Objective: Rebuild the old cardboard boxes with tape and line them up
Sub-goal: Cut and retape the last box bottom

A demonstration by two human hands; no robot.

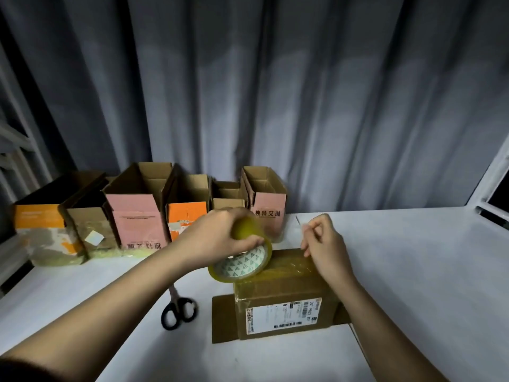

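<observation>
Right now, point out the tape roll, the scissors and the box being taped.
tape roll (242, 264): head view, patterned inner core.
scissors (179, 312): head view, black handle loops.
box being taped (286, 288): head view, taped top face.

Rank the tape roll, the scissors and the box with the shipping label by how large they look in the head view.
1. Box with the shipping label, clearly the largest.
2. Tape roll and scissors: these look alike in extent, and the left hand hides part of the roll, so no ranking between them.

backdrop: grey pleated curtain (275, 92) | surface: white table (413, 257) | right: window frame (493, 186) | light: dim
</observation>
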